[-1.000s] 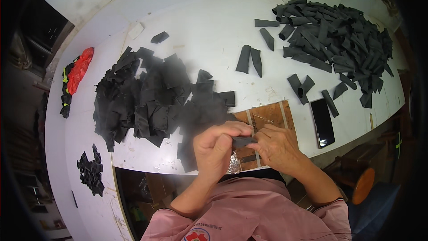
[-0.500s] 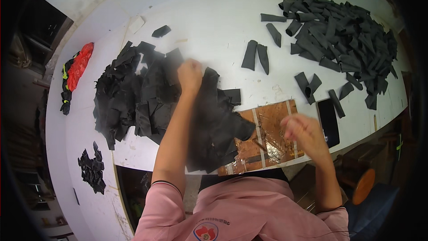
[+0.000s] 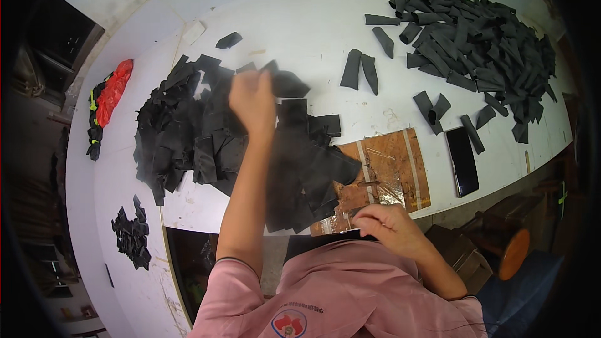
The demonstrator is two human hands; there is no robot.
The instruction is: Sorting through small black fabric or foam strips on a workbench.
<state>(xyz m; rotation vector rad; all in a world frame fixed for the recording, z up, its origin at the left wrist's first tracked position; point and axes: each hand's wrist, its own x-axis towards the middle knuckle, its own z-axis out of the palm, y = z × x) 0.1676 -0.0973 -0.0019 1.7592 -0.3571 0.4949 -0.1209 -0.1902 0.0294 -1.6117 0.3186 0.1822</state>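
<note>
The black fabric pieces [image 3: 169, 131] are flat, matte and mostly four-sided, heaped loosely on the table with edges overlapping at many angles; their near right portion spreads over a corner of the brown wooden board [image 3: 413, 175], which lies flat, crossed by pale strips. One dark piece [image 3: 292, 84], blurred and pointed at its right end, sits just beside the left hand [image 3: 253, 97]; whether it is gripped is unclear.

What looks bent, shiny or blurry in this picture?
In the head view, the white table bows at its edges and the corners go black; in that same head view, glare glints off clear plastic on the brown board, the left hand is slightly blurred, and a hazy patch softens the black pieces beside its forearm.
</note>
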